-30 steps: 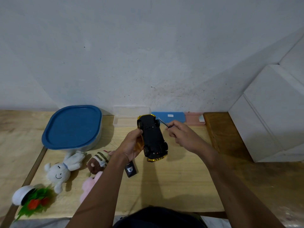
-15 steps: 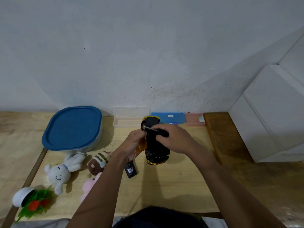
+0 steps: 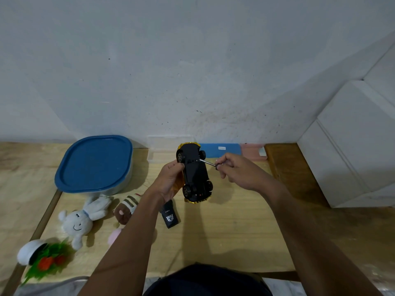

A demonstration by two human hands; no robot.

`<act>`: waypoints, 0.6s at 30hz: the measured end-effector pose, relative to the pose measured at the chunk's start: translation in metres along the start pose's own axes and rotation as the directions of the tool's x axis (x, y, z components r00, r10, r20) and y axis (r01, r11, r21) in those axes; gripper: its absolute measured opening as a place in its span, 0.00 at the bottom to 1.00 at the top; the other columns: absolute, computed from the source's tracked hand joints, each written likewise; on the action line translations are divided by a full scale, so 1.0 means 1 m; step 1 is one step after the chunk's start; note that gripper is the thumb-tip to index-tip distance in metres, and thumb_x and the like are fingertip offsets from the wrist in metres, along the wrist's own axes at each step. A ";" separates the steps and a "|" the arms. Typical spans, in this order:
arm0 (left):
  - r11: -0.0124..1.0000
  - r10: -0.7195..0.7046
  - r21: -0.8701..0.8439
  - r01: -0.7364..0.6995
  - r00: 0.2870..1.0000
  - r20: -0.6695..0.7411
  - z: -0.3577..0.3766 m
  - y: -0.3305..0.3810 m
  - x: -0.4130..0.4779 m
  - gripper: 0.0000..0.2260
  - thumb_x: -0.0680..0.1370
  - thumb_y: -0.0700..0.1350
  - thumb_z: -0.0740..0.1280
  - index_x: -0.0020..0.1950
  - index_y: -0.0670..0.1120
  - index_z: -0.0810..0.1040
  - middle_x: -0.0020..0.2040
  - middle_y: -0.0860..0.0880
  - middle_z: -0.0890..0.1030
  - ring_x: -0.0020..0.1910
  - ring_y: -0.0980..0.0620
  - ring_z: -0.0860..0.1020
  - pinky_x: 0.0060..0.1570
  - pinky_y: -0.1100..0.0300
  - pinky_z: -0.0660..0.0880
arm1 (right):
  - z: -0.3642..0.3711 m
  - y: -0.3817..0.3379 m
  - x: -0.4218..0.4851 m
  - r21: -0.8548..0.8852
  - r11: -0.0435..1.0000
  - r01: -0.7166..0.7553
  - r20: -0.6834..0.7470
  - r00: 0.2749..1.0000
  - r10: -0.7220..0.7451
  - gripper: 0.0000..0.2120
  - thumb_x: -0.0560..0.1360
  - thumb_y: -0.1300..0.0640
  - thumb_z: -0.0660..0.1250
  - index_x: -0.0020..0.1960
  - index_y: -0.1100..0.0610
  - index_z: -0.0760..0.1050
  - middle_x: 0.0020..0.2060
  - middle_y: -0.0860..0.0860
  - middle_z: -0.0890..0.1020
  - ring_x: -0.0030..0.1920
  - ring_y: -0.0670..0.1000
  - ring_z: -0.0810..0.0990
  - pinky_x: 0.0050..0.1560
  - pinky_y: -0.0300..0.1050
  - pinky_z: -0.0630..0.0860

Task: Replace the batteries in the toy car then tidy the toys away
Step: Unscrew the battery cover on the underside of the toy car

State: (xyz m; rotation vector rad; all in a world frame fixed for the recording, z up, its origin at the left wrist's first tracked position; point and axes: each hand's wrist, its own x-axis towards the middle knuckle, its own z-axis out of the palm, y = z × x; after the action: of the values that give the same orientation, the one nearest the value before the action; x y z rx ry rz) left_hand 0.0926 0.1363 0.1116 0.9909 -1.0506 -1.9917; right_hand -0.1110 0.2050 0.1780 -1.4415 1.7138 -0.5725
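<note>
A yellow toy car (image 3: 195,171) is turned upside down, its black underside and wheels facing me. My left hand (image 3: 170,181) grips its left side and holds it above the wooden table (image 3: 224,227). My right hand (image 3: 235,170) pinches a small screwdriver (image 3: 208,163) whose metal tip touches the underside near the far wheels. A black remote (image 3: 170,216) lies on the table under my left wrist.
A blue-lidded container (image 3: 94,163) stands at the back left. A white plush rabbit (image 3: 83,216), a brown plush (image 3: 126,209), a pink plush (image 3: 114,237) and a white pot of fake plants (image 3: 42,257) lie at the left. Clear, blue and pink flat boxes (image 3: 222,149) line the wall. White steps (image 3: 352,150) rise on the right.
My right hand drew back to the right from over the car, and the screwdriver tip now sits on the underside. The car is held in much the same place.
</note>
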 end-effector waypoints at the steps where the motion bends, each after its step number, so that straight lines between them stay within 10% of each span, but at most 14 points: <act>1: 1.000 0.005 0.003 -0.005 1.000 0.000 0.001 0.001 0.000 0.09 0.80 0.36 0.59 0.54 0.37 0.77 0.38 0.46 0.81 0.37 0.49 0.80 0.35 0.59 0.78 | 0.000 -0.001 0.000 -0.001 1.000 -0.001 0.001 1.000 0.001 0.06 0.80 0.53 0.61 0.53 0.51 0.75 0.42 0.49 0.83 0.40 0.45 0.77 0.46 0.47 0.74; 18: 0.999 0.044 -0.019 -0.043 0.997 0.065 0.000 0.004 -0.005 0.10 0.80 0.33 0.59 0.53 0.39 0.79 0.41 0.45 0.83 0.40 0.49 0.82 0.38 0.56 0.79 | 0.000 -0.008 -0.004 -0.034 0.999 -0.016 0.027 0.999 0.017 0.08 0.81 0.52 0.60 0.56 0.52 0.76 0.39 0.47 0.82 0.36 0.42 0.74 0.42 0.43 0.70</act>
State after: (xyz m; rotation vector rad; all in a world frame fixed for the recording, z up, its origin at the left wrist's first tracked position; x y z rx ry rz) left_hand 0.0956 0.1385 0.1167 0.8920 -1.0790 -2.0061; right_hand -0.1065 0.2070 0.1855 -1.4517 1.7197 -0.5145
